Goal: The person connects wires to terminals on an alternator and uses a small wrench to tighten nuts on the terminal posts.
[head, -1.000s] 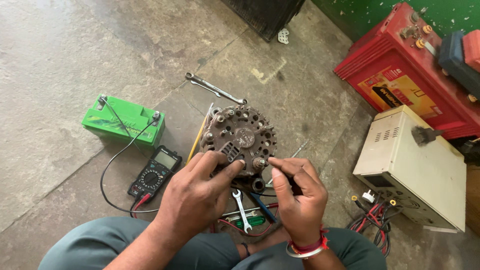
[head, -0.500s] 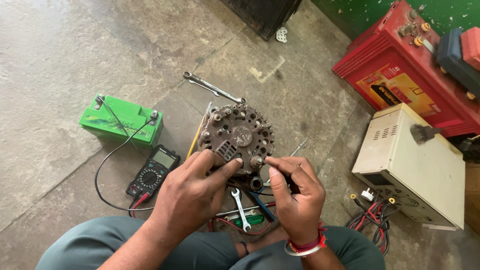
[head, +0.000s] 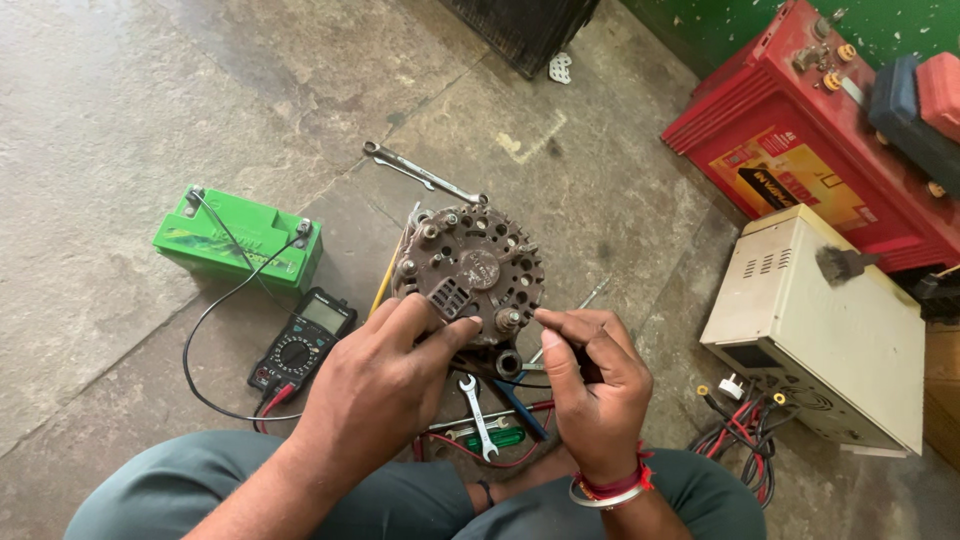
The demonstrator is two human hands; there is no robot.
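A round grey alternator stands on the concrete floor in front of me. My left hand grips its near left side, thumb by the black plug socket. My right hand is closed around a thin dark probe, its fingertips touching a stud on the alternator's near right edge. A black lead runs down from that hand. Small spanners and a green-handled tool lie under the alternator, between my knees.
A green battery with wires sits to the left, a black multimeter beside it. A long spanner lies beyond the alternator. A cream metal box with cables and a red battery stand on the right.
My right hand has shifted a little, bringing its fingertips onto the stud on the alternator's edge. My left hand keeps its hold. The view has dropped slightly.
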